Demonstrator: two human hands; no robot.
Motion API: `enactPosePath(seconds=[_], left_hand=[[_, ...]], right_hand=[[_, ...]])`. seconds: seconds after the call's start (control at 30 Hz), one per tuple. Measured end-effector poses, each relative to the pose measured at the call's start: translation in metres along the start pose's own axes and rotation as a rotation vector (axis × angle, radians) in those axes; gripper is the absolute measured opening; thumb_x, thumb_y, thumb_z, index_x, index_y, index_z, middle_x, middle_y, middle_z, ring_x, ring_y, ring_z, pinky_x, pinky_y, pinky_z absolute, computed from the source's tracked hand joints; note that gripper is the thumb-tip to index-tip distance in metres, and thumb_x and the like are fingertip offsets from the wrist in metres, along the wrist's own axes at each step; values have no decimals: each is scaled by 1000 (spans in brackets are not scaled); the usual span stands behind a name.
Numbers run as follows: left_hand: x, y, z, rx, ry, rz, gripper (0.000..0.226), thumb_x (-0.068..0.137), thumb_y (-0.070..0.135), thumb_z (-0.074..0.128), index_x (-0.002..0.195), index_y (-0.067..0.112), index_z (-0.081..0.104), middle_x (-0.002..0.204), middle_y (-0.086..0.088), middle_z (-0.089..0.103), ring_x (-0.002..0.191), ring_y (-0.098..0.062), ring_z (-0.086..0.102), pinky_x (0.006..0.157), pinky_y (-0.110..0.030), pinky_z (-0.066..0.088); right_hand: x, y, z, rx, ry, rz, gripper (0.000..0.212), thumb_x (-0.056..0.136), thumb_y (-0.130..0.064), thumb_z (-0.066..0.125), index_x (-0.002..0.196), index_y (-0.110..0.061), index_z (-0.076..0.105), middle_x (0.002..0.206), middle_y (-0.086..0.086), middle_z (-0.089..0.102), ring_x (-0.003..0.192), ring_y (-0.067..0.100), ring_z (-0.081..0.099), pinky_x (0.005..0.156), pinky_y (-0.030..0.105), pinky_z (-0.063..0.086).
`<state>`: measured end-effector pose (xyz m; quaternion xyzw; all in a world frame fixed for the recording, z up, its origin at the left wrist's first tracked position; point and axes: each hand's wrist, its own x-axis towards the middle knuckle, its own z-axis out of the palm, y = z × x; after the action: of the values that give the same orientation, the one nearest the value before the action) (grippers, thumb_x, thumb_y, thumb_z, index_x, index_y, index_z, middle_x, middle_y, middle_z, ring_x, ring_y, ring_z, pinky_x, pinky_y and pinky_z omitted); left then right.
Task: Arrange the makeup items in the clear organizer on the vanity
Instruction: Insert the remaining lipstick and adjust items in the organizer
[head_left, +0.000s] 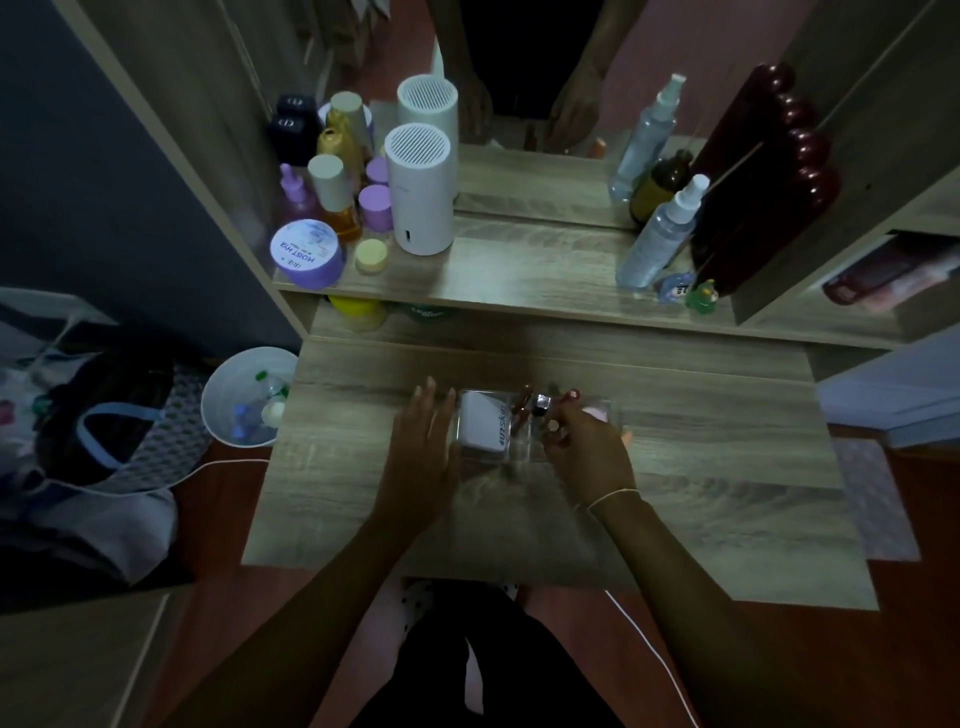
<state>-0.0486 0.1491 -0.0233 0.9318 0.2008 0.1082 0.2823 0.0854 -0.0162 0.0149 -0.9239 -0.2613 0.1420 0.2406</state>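
A clear organizer (608, 408) sits at the middle of the vanity's pull-out top (701, 493). In its left compartment lies a white compact (483, 423) with dark lettering. Reddish-brown tubes (521, 405) and a small silver-capped bottle (542, 402) stand in the middle compartments. Something pink (595, 414) shows at the right end. My left hand (421, 447) rests flat against the organizer's left side, fingers apart. My right hand (584, 441) is over the middle compartments, its fingers pinched on a small round-tipped item (554, 426); what it is stays unclear.
The upper shelf (519, 270) carries bottles and purple jars at the left, a white cylindrical device (420, 189), spray bottles (657, 236) and a dark red mirror frame (763, 171) at the right. A white bin (244, 397) stands left of the vanity, beside bags on the floor.
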Motion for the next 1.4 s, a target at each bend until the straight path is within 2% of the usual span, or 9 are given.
enactPosePath(seconds=[0.2, 0.47, 0.57, 0.7, 0.8, 1.0, 1.1, 1.27, 1.4], left_hand=[[6, 23, 7, 6, -50, 185, 56, 96, 40, 26, 143, 9, 26, 153, -20, 16, 142, -32, 11, 113, -49, 8], [16, 34, 13, 5, -56, 172, 57, 93, 31, 34, 145, 14, 21, 154, -18, 16, 143, -30, 9, 113, -47, 7], [17, 35, 13, -4, -52, 178, 57, 92, 30, 35, 145, 14, 21, 154, -19, 18, 142, -30, 11, 113, -48, 9], [17, 35, 13, -10, -56, 183, 57, 92, 28, 37, 145, 14, 20, 154, -20, 18, 142, -31, 12, 113, -49, 12], [17, 36, 13, -20, -64, 184, 57, 92, 27, 37, 145, 15, 19, 154, -18, 17, 143, -31, 11, 114, -49, 13], [18, 37, 13, -25, -64, 173, 57, 92, 28, 39, 145, 14, 21, 154, -20, 17, 143, -33, 14, 113, -50, 14], [18, 38, 13, -22, -57, 163, 58, 92, 23, 45, 145, 13, 23, 154, -20, 17, 142, -33, 13, 113, -51, 14], [18, 36, 12, -13, -68, 167, 56, 93, 28, 38, 145, 14, 21, 154, -19, 17, 142, -33, 15, 113, -51, 15], [19, 34, 15, -2, -96, 191, 57, 93, 28, 38, 146, 16, 18, 155, -18, 14, 143, -33, 14, 115, -52, 16]], right_hand=[[0, -2, 0, 13, -3, 2, 20, 81, -12, 67, 101, -14, 64, 93, 12, 64, 90, 27, 61, 77, 43, 56], [6, 2, -7, 28, -4, -29, 31, 83, -10, 65, 114, -17, 64, 95, 9, 72, 90, 24, 66, 82, 36, 56], [6, 3, -11, 34, 8, -41, 30, 84, -13, 63, 114, -19, 64, 95, 7, 72, 86, 20, 67, 78, 29, 53], [4, 1, -23, -5, 106, -89, 17, 83, -20, 59, 98, -25, 67, 86, 0, 72, 75, 17, 65, 68, 31, 55], [9, 5, -38, -10, 200, -129, 10, 82, -20, 64, 91, -22, 67, 87, 3, 70, 81, 23, 62, 70, 34, 51], [40, 19, -52, -122, -7, -241, 25, 79, -16, 68, 105, -17, 67, 110, 8, 64, 103, 28, 52, 83, 32, 40], [49, 21, -45, -176, -111, -279, 23, 77, -17, 69, 99, -17, 68, 110, 7, 63, 103, 28, 51, 81, 28, 35], [57, 25, -33, -177, -190, -276, 22, 75, -18, 69, 97, -17, 67, 106, 6, 64, 103, 27, 53, 89, 34, 42], [60, 25, -28, -188, -222, -270, 27, 75, -19, 71, 100, -14, 66, 103, 8, 63, 101, 28, 53, 85, 35, 42]])
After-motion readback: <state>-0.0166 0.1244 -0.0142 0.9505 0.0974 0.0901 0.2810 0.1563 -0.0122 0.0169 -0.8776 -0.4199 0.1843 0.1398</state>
